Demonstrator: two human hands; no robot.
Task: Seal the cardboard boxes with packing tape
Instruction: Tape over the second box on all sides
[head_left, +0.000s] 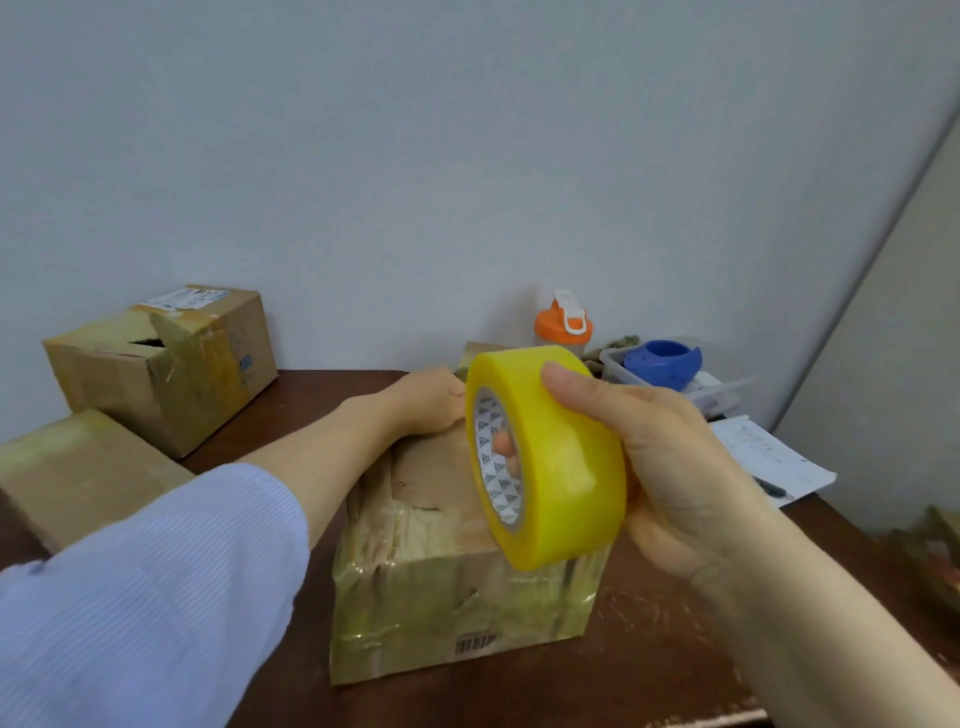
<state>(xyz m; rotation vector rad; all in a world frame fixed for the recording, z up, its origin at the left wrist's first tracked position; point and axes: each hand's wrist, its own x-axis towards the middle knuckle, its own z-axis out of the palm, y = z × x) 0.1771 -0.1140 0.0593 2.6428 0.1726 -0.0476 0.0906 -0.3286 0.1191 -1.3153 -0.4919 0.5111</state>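
Note:
A cardboard box (447, 592) with old yellowish tape stands in the middle of the dark wooden table (649, 649). My right hand (675, 467) grips a thick yellow roll of packing tape (550, 457) just above the box's near right top, with fingers through the core and the thumb over the roll. My left hand (426, 400) rests on the far top edge of the box; its fingertips are hidden behind the roll.
Two more cardboard boxes sit on the left: a torn box (166, 364) at the back and a box (78, 473) nearer me. Behind the roll are an orange-capped bottle (563, 325), a blue dispenser (662, 364) in a clear tray, and papers (769, 457).

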